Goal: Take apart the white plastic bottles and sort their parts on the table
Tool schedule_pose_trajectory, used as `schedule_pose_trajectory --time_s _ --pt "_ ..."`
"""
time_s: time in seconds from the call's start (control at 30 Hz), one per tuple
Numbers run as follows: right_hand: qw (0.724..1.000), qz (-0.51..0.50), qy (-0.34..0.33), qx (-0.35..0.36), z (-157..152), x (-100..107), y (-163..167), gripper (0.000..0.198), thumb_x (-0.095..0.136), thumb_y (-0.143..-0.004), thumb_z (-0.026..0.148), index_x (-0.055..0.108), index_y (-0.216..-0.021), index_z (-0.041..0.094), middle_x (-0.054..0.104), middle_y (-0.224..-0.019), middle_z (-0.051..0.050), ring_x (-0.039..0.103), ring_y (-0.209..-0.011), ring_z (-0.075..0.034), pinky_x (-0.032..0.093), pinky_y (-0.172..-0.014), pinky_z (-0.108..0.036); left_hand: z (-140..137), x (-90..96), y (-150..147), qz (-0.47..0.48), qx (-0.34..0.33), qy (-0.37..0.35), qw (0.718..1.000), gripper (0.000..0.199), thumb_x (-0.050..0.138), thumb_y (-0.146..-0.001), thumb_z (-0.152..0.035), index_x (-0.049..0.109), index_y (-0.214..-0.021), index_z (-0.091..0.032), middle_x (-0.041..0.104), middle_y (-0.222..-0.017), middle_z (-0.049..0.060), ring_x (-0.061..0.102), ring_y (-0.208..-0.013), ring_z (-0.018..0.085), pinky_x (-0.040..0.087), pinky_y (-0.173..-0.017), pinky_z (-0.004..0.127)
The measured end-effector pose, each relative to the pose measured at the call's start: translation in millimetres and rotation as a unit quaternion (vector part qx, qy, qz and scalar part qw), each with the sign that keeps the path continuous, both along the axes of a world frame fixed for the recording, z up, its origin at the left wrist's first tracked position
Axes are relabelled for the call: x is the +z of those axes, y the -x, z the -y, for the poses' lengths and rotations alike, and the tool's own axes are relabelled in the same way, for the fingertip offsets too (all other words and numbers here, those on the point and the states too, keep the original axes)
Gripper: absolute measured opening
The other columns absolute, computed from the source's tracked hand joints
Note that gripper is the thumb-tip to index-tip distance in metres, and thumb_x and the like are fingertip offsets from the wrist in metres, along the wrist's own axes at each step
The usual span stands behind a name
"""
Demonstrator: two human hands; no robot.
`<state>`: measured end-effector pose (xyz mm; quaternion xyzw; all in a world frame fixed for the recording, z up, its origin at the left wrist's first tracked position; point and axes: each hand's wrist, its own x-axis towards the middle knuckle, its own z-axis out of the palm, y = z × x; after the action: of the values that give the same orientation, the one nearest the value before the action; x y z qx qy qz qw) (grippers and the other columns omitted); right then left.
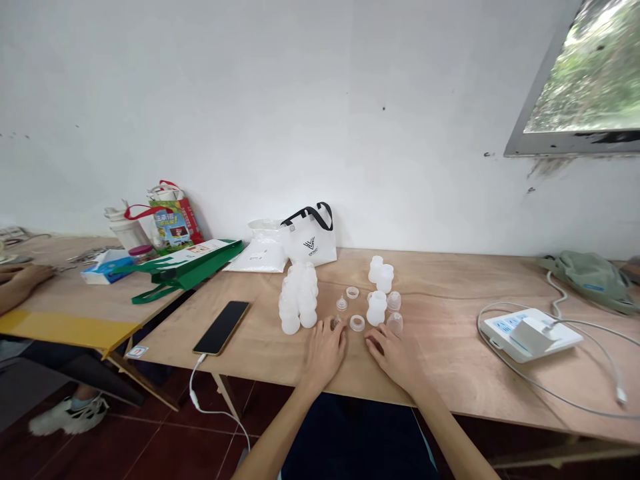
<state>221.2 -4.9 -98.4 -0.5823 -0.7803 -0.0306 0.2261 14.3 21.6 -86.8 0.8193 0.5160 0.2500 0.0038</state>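
My left hand (326, 350) lies palm down near the table's front edge, fingers stretched forward and apart; its fingertips are beside a clear silicone nipple (336, 321), and I cannot tell whether they touch it. My right hand (395, 355) rests with thumb and fingers apart, just in front of a clear dome cap (395, 324) and a white bottle (377, 308). Between and beyond the hands lie a ring collar (357, 323), another collar (353, 292) and a second nipple (341, 303). Another dome cap (394, 301) stands farther back. Several frosted white bottles (299, 293) form a cluster at left.
Two more bottles (384, 277) stand farther back. A phone (223, 327) on a cable lies left. Behind are a white tote bag (310, 241) and plastic package (260, 250). A white power strip (533, 333) with cables sits right. Another person's hand (25, 277) rests on the left table.
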Motion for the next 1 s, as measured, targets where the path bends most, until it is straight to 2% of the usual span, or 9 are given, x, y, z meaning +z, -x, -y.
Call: schedule_pose_trajectory --time_s 0.2,0.3,0.37,0.47,0.57,0.67,0.83,1.0 --pt "1.000 0.007 -0.003 -0.003 1.3 1.8 0.7 0.029 0.040 -0.105 0.036 0.068 -0.103 0.027 0.069 -0.107 -0.004 0.069 -0.083 -0.021 0.047 -0.062 -0.031 -2.7 4.0 2.0 0.076 -0.032 0.035 0.996 0.031 0.046 -0.100 -0.017 0.059 -0.127 -0.026 0.061 -0.133 0.007 0.061 -0.119 0.025 0.052 -0.101 0.042" --pt "1.000 -0.004 0.004 -0.009 2.7 3.6 1.2 0.029 0.041 -0.105 0.036 0.064 -0.121 0.030 0.070 -0.110 -0.004 0.071 -0.086 -0.022 0.047 -0.062 -0.031 -5.8 4.5 4.7 0.121 -0.106 0.062 0.985 0.047 0.038 -0.098 -0.008 0.057 -0.135 -0.031 0.063 -0.131 0.005 0.065 -0.114 0.020 0.054 -0.099 0.036" --pt "0.999 -0.035 0.010 -0.005 3.4 4.1 1.0 0.036 0.041 -0.104 0.037 0.052 -0.139 0.031 0.071 -0.117 -0.005 0.072 -0.089 -0.023 0.050 -0.064 -0.031 -7.1 4.3 6.2 0.125 -0.169 0.081 0.974 0.059 0.035 -0.095 -0.002 0.056 -0.140 -0.034 0.065 -0.131 0.003 0.066 -0.113 0.018 0.054 -0.099 0.034" --pt "0.997 -0.077 0.014 0.009 4.2 5.6 0.5 0.044 0.043 -0.104 0.038 0.041 -0.147 0.029 0.071 -0.121 -0.006 0.072 -0.093 -0.023 0.052 -0.068 -0.033 -6.0 4.2 6.8 0.116 -0.212 0.098 0.965 0.061 0.035 -0.098 -0.005 0.050 -0.147 -0.037 0.067 -0.131 0.002 0.065 -0.115 0.018 0.053 -0.101 0.034" --pt "0.996 -0.076 0.016 0.034 5.5 9.2 1.1 0.035 0.046 -0.103 0.037 0.051 -0.136 0.030 0.073 -0.117 -0.004 0.072 -0.091 -0.023 0.052 -0.069 -0.033 -2.4 4.9 6.0 0.138 -0.202 0.122 0.962 0.046 0.036 -0.106 -0.021 0.046 -0.148 -0.035 0.067 -0.135 0.002 0.063 -0.122 0.019 0.051 -0.106 0.036" --pt "0.995 -0.075 0.020 0.068 7.3 13.4 2.6 0.026 0.049 -0.100 0.037 0.060 -0.121 0.029 0.073 -0.115 -0.004 0.071 -0.092 -0.023 0.053 -0.074 -0.033 0.0 5.8 5.1 0.154 -0.182 0.148 0.960 0.037 0.038 -0.108 -0.032 0.045 -0.145 -0.032 0.068 -0.136 0.003 0.062 -0.126 0.019 0.049 -0.109 0.038" --pt "0.991 -0.099 0.032 0.081 9.0 15.2 4.0 0.024 0.051 -0.099 0.036 0.062 -0.118 0.028 0.074 -0.110 -0.003 0.071 -0.088 -0.022 0.053 -0.075 -0.034 -0.2 8.3 3.2 0.166 -0.189 0.163 0.954 0.034 0.042 -0.107 -0.031 0.046 -0.141 -0.030 0.069 -0.134 0.003 0.063 -0.126 0.019 0.048 -0.112 0.039" --pt "0.997 -0.072 -0.013 0.036 7.8 12.6 3.4 0.025 0.051 -0.098 0.040 0.065 -0.116 0.029 0.071 -0.112 -0.005 0.070 -0.085 -0.022 0.052 -0.068 -0.033 -1.5 6.8 1.9 0.177 -0.171 0.143 0.959 0.039 0.033 -0.108 -0.024 0.046 -0.144 -0.029 0.060 -0.144 0.007 0.059 -0.133 0.020 0.048 -0.114 0.041"
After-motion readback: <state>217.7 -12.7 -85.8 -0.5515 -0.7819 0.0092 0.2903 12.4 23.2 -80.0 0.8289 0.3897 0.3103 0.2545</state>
